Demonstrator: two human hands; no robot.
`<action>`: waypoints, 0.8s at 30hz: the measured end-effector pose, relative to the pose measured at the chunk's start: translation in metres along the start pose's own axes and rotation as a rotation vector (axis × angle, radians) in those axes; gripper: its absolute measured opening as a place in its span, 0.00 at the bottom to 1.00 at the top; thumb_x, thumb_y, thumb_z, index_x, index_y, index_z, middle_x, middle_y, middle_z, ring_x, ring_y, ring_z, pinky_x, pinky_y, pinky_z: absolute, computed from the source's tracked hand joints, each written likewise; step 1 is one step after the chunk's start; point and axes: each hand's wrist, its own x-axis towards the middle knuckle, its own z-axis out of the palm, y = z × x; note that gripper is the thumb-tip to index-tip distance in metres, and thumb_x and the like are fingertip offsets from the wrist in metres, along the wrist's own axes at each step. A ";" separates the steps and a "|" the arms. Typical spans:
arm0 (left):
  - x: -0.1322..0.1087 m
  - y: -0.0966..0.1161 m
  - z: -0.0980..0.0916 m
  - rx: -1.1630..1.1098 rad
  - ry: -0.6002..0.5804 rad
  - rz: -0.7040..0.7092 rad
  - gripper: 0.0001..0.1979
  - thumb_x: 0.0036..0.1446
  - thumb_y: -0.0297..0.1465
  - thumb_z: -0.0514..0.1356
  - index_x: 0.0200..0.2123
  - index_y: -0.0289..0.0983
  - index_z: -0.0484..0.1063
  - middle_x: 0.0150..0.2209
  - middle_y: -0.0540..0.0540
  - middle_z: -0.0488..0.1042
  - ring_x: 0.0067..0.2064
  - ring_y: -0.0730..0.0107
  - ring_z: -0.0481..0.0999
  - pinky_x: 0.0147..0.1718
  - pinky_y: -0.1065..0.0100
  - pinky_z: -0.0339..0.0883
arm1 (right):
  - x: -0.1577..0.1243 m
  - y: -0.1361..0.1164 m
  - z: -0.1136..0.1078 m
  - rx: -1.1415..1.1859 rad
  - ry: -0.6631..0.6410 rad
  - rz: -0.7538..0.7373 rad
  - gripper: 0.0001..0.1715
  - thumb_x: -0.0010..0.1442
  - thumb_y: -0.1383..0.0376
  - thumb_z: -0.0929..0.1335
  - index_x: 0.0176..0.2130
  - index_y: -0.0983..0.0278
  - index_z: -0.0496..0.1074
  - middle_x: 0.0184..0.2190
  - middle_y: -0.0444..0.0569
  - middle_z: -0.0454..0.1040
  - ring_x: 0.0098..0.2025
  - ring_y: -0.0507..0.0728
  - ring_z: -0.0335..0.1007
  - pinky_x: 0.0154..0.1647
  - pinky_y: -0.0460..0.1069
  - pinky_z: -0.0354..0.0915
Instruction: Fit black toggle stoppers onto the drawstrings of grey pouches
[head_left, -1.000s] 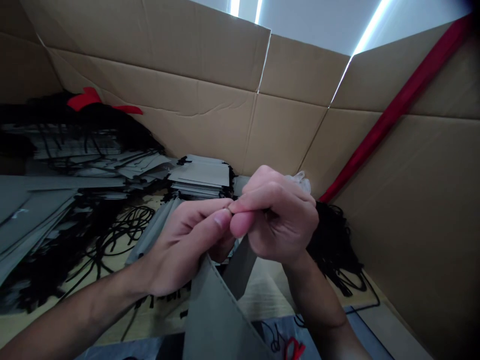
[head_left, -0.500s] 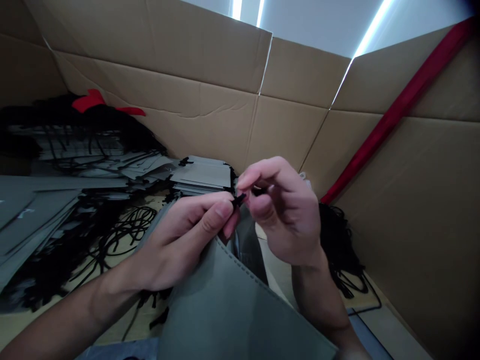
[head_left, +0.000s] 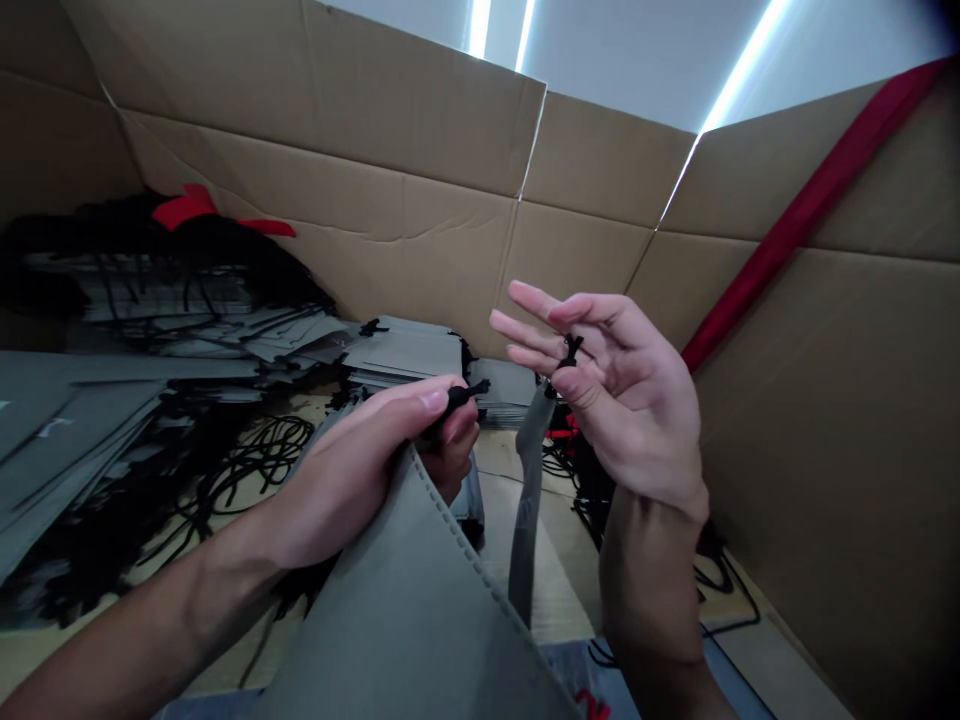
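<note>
My left hand (head_left: 352, 465) pinches a knotted black cord end (head_left: 466, 393) between thumb and index finger, at the top corner of a grey sheet (head_left: 420, 610) with a stitched edge. To the right, my right hand (head_left: 622, 400) is raised with several fingers stretched out. Against its thumb lies another knotted black cord end (head_left: 571, 352), at the top of a narrow grey piece (head_left: 529, 500) that hangs down below. The two hands are apart.
Grey sheets with black cords lie in piles at the left (head_left: 67, 430) and behind the hands (head_left: 405, 350). Loose black cords (head_left: 262, 450) curl between them. Cardboard walls (head_left: 420, 200) stand behind, with a dark red strip (head_left: 810, 200) across the right one.
My right hand has moved right, away from my left hand, and its fingers have spread. The second cord end and the hanging grey piece now show beside it.
</note>
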 end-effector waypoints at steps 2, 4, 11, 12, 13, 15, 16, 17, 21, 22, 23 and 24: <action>-0.001 0.001 -0.001 0.079 0.000 0.049 0.22 0.78 0.46 0.65 0.34 0.39 0.69 0.27 0.54 0.58 0.24 0.74 0.53 0.20 0.70 0.55 | 0.002 0.000 0.000 0.053 0.012 0.033 0.18 0.72 0.61 0.81 0.56 0.57 0.77 0.66 0.55 0.86 0.65 0.67 0.89 0.65 0.64 0.87; -0.002 0.003 -0.003 0.250 0.018 0.122 0.23 0.81 0.46 0.63 0.34 0.38 0.71 0.30 0.52 0.63 0.27 0.73 0.59 0.23 0.70 0.58 | 0.002 -0.001 0.000 0.079 0.005 0.070 0.19 0.71 0.62 0.82 0.55 0.58 0.77 0.57 0.55 0.91 0.56 0.65 0.93 0.57 0.60 0.90; -0.003 0.016 -0.009 0.853 0.052 0.419 0.21 0.85 0.33 0.57 0.35 0.38 0.77 0.29 0.53 0.70 0.31 0.75 0.67 0.30 0.71 0.59 | -0.005 -0.004 0.011 -0.006 0.059 -0.016 0.08 0.76 0.71 0.77 0.48 0.59 0.78 0.41 0.47 0.93 0.35 0.53 0.91 0.35 0.44 0.85; -0.003 0.017 -0.010 0.903 0.049 0.455 0.18 0.84 0.31 0.57 0.37 0.38 0.78 0.30 0.53 0.72 0.31 0.75 0.68 0.31 0.72 0.60 | -0.006 -0.004 0.013 -0.016 0.086 -0.034 0.10 0.75 0.72 0.77 0.49 0.58 0.77 0.43 0.47 0.92 0.34 0.53 0.91 0.34 0.44 0.85; -0.003 0.017 -0.011 0.944 0.046 0.488 0.16 0.83 0.30 0.58 0.39 0.38 0.80 0.31 0.54 0.75 0.32 0.75 0.70 0.32 0.72 0.62 | -0.006 -0.003 0.015 -0.017 0.099 -0.045 0.13 0.74 0.72 0.78 0.50 0.57 0.75 0.45 0.46 0.91 0.33 0.53 0.91 0.32 0.44 0.84; -0.003 0.016 -0.013 1.012 0.037 0.552 0.13 0.83 0.28 0.59 0.41 0.38 0.80 0.34 0.53 0.79 0.34 0.76 0.74 0.34 0.73 0.65 | -0.007 -0.002 0.017 0.003 0.088 -0.052 0.19 0.71 0.74 0.79 0.48 0.55 0.72 0.47 0.43 0.88 0.30 0.52 0.89 0.26 0.43 0.82; -0.003 0.016 -0.015 1.045 0.034 0.584 0.13 0.83 0.28 0.60 0.42 0.38 0.80 0.35 0.52 0.80 0.34 0.75 0.75 0.36 0.73 0.66 | -0.008 -0.002 0.017 0.017 0.059 -0.051 0.20 0.70 0.75 0.79 0.47 0.55 0.70 0.47 0.42 0.85 0.29 0.51 0.88 0.24 0.43 0.81; -0.003 0.015 -0.017 1.078 0.034 0.612 0.12 0.83 0.28 0.60 0.43 0.37 0.80 0.35 0.51 0.81 0.35 0.75 0.76 0.36 0.72 0.66 | -0.008 -0.002 0.017 0.032 0.020 -0.049 0.21 0.69 0.75 0.79 0.46 0.56 0.70 0.46 0.41 0.83 0.28 0.50 0.87 0.24 0.42 0.81; -0.001 0.013 -0.022 1.183 0.042 0.691 0.09 0.82 0.27 0.60 0.47 0.37 0.81 0.36 0.49 0.81 0.34 0.73 0.75 0.36 0.70 0.66 | -0.010 -0.002 0.015 0.096 -0.087 -0.008 0.20 0.70 0.72 0.81 0.45 0.57 0.70 0.45 0.42 0.79 0.29 0.50 0.87 0.24 0.41 0.81; 0.000 0.013 -0.024 1.197 0.042 0.714 0.08 0.82 0.26 0.61 0.48 0.37 0.80 0.36 0.49 0.81 0.33 0.72 0.75 0.35 0.70 0.66 | -0.011 -0.002 0.015 0.113 -0.094 0.013 0.20 0.70 0.72 0.81 0.45 0.57 0.70 0.45 0.42 0.79 0.29 0.50 0.87 0.23 0.41 0.81; 0.001 0.013 -0.025 1.211 0.041 0.741 0.07 0.81 0.26 0.61 0.48 0.37 0.80 0.36 0.50 0.80 0.33 0.72 0.75 0.34 0.70 0.66 | -0.011 -0.003 0.014 0.130 -0.096 0.040 0.20 0.69 0.72 0.81 0.45 0.58 0.70 0.45 0.41 0.79 0.29 0.50 0.87 0.24 0.41 0.80; 0.001 0.013 -0.026 1.226 0.039 0.766 0.07 0.81 0.26 0.61 0.49 0.38 0.80 0.36 0.50 0.80 0.32 0.73 0.75 0.34 0.71 0.66 | -0.012 -0.004 0.013 0.152 -0.100 0.067 0.20 0.69 0.73 0.81 0.45 0.58 0.71 0.44 0.41 0.79 0.29 0.49 0.86 0.24 0.41 0.80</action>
